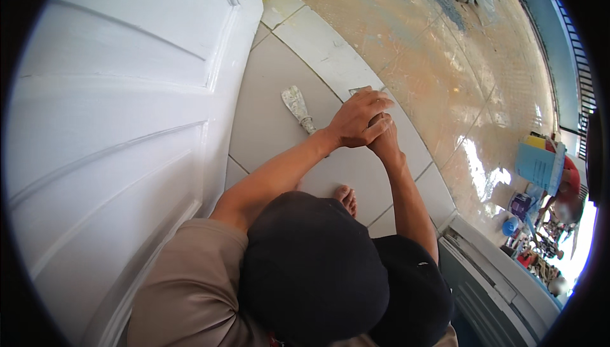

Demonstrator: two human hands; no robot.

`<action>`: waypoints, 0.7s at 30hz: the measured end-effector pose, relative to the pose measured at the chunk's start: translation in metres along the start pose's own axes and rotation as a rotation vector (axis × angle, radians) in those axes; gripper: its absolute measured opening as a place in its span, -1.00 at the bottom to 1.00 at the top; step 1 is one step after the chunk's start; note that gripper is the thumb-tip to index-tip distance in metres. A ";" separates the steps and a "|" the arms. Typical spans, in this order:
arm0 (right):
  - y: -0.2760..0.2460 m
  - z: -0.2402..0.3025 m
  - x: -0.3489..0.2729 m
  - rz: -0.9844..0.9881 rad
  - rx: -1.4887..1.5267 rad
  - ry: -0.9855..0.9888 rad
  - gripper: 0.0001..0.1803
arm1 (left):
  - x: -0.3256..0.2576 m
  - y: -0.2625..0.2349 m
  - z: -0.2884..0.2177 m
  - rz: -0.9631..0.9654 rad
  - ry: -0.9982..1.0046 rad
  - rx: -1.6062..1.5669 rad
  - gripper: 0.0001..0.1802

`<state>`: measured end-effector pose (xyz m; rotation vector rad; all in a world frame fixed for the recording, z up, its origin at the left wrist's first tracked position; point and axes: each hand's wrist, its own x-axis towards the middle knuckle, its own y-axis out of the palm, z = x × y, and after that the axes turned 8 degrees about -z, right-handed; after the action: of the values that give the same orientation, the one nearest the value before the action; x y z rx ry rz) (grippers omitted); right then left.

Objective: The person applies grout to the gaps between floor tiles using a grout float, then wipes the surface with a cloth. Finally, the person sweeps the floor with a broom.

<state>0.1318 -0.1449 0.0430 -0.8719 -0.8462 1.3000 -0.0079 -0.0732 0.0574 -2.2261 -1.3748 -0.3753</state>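
Both hands are pressing together over a metal scraper blade on the tiled floor, left hand covering right hand; a paint-caked putty knife is lying just beside them.

A white panelled door fills the frame's left. A blue folder and 1 blue cap lie at the right edge.

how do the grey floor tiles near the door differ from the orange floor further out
The grey tiles look matt, plain and fairly clean; the orange floor is glossy, reflecting light, and streaked with pale smears. The grey tiles lie against the white door; the orange floor lies beyond a pale border strip. Both are tiled.
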 end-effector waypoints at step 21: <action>-0.021 0.048 0.066 0.413 1.283 1.076 -0.72 | 0.176 -0.154 0.039 -0.065 -0.363 0.309 -0.63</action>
<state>0.1031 -0.0773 0.0853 -0.5089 0.9992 1.1423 -0.0662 0.1379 0.1482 -2.0580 -1.5671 0.2215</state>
